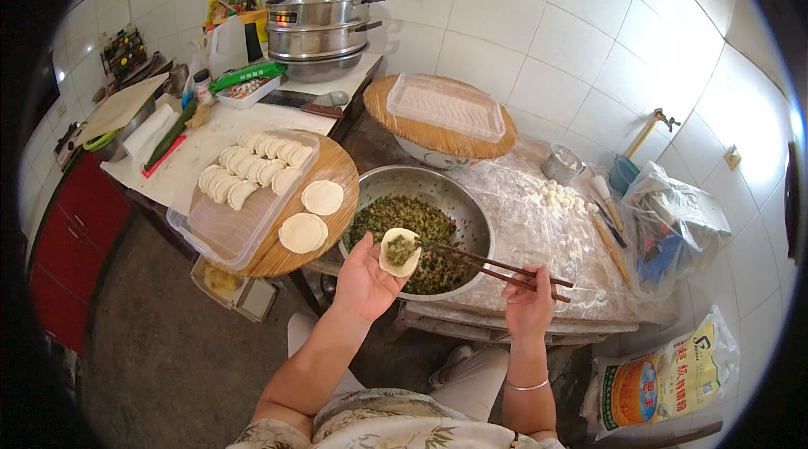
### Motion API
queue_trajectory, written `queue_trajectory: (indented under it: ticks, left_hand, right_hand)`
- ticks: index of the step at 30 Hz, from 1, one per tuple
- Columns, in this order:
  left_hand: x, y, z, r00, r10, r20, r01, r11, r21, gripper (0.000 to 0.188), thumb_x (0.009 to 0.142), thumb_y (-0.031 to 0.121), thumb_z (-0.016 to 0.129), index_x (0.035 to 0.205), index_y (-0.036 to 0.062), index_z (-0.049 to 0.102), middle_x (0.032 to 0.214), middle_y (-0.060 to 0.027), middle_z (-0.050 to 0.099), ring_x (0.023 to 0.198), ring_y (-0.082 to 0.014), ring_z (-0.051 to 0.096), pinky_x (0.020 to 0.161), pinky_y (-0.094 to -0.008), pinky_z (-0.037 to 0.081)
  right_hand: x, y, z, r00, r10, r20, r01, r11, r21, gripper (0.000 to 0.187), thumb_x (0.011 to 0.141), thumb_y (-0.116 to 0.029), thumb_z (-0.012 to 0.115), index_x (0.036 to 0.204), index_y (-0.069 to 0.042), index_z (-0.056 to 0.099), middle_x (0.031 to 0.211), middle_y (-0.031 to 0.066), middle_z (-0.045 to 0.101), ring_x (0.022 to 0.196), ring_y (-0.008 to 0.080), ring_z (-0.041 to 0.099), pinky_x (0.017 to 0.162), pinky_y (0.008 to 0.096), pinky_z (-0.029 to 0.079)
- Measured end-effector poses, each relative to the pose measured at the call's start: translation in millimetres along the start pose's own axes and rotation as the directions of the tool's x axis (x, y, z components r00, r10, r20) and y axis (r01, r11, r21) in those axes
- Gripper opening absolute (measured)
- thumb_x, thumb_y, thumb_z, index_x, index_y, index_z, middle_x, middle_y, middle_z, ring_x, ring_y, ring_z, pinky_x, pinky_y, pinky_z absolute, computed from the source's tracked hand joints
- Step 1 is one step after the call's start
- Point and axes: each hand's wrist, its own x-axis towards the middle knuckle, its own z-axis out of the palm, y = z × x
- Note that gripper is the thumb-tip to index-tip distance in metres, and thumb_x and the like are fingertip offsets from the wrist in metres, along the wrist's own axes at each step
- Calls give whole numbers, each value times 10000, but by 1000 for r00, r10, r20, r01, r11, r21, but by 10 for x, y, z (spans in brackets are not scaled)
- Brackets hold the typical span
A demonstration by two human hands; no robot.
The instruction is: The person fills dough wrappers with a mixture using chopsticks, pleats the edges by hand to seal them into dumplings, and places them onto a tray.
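On the fingers of my left hand (368, 282) lies a round dumpling wrapper (409, 265), with a small heap of green filling (399, 250) on it. My right hand (530, 304) grips a pair of brown chopsticks (497, 268), whose tips touch the filling. Just beyond both hands stands a wide metal bowl (477, 212) of chopped green filling. Left of it, stacked round wrappers (303, 233) rest on a round woven board (341, 175). A clear plastic tray (252, 239) on that board carries rows of folded dumplings (268, 171).
Behind the bowl, a woven lid (379, 104) with a clear tray (446, 104) covers a basin. Small dough pieces (560, 196) and a rolling pin (612, 251) lie on the floured table (539, 239). A cleaver (299, 101) and steamer pots (316, 24) occupy the left counter. A flour sack (665, 377) stands lower right.
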Motion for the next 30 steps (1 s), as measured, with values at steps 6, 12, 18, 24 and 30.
queue_trajectory:
  ticks: [6, 12, 18, 24, 30]
  left_hand:
    - [-31, -43, -53, 995, -41, 91, 44, 999, -31, 596, 949, 469, 375, 1271, -31, 398, 1255, -185, 509, 1168, -332, 504, 1008, -486, 386]
    - [-34, -87, -37, 997, 3, 79, -2, 1000, -13, 584, 938, 497, 387, 1257, 10, 423, 1245, -172, 516, 1147, -332, 515, 1004, -500, 384]
    - [-43, -121, -44, 999, 19, 38, -17, 999, -39, 575, 943, 492, 377, 1246, 6, 432, 1218, -163, 537, 1128, -332, 529, 994, -494, 393]
    - [-57, -102, -45, 995, -23, 101, 25, 1000, -19, 604, 945, 505, 354, 1253, -9, 430, 1218, -183, 534, 1133, -338, 529, 993, -477, 396]
    - [-64, -87, -64, 990, -58, 127, 55, 998, 29, 653, 943, 536, 320, 1256, -25, 433, 1230, -224, 524, 1142, -349, 526, 970, -469, 419]
  right_hand:
    - [-157, -55, -15, 990, -123, 73, 134, 976, -171, 255, 973, -195, 440, 931, 14, 577, 732, 158, 628, 567, 247, 606, 528, 344, 524]
    - [-255, -79, 98, 959, -236, 160, 272, 925, -266, 244, 960, -182, 464, 922, 31, 579, 743, 168, 637, 571, 234, 621, 535, 337, 545]
    - [-315, -3, 104, 968, -214, 127, 243, 927, -285, 260, 964, -185, 462, 930, 38, 590, 757, 162, 641, 603, 236, 631, 570, 341, 551]
    - [-337, 51, 89, 948, -221, 228, 273, 934, -231, 265, 968, -168, 454, 927, 51, 598, 773, 172, 649, 625, 239, 641, 579, 360, 552]
    - [-281, 66, 6, 978, -109, 178, 121, 991, -60, 244, 972, -149, 435, 945, 38, 589, 790, 179, 647, 590, 256, 625, 558, 374, 545]
